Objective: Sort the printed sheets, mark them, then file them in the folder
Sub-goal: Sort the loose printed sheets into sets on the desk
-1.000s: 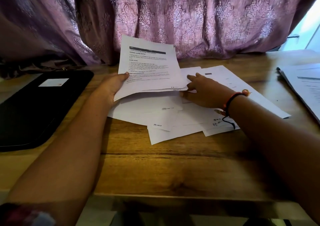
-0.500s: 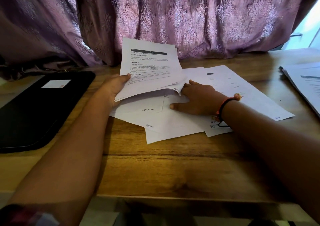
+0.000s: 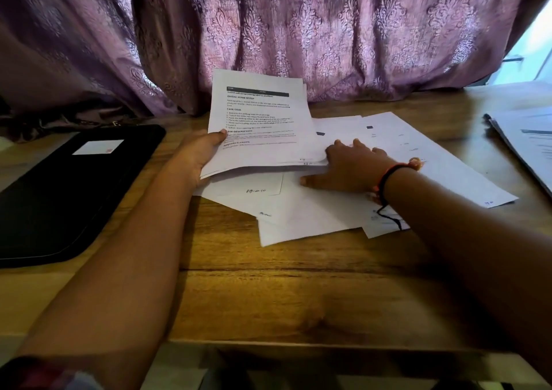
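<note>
Head view: sheets of printed paper lie spread on a wooden counter point(image 3: 268, 294), in front of a purple patterned curtain point(image 3: 298, 31). The person's two bare arms reach forward from the bottom of the picture.

The left grip point(image 3: 200, 153) holds a small held stack point(image 3: 257, 121) of printed sheets by its left edge. The thumb lies on top of the front page and the other fingers are hidden under the paper, so this grip is clamped on the stack. The stack is lifted at its far end and tilted towards the camera. Its front page shows a dark bar at the top and bold headings, and its near edge hangs just above the other papers.

The right grip point(image 3: 352, 168) lies palm down on the loose sheets point(image 3: 313, 210). The thumb is stretched out to the left and the fingers point away; they are apart and hold nothing. This grip touches the lower right corner of the held stack. A red and black cord bracelet point(image 3: 388, 177) is around the right wrist.

The loose sheets overlap one another in the middle of the counter, partly under the held stack. One of them has a short handwritten mark point(image 3: 256, 191) near its edge.

The black folder point(image 3: 68, 192) lies flat and closed at the left side of the counter, apart from the sheets, with a white label point(image 3: 98, 147) on its cover. Another pile of paper point(image 3: 531, 147) lies at the right edge of the picture, well apart from the loose sheets.
</note>
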